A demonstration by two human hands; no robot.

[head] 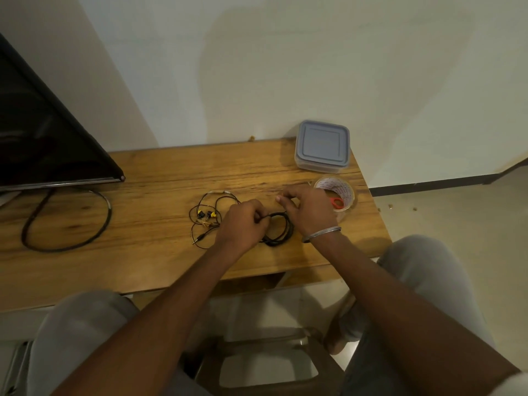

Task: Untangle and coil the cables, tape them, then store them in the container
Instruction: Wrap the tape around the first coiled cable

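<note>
Wooden table (143, 252): left hand (243, 222) fingers pinch coiled black cable (281, 232), right hand (307, 210) fingers spread.

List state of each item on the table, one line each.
container: lid on, closed.
black cable: coiled, pinched by left hand.
thin earphone cable: loose tangle, flat on the table.
tape roll: lying flat, partly behind right hand.
right hand: fingers spread above coil, grip unclear.
</note>
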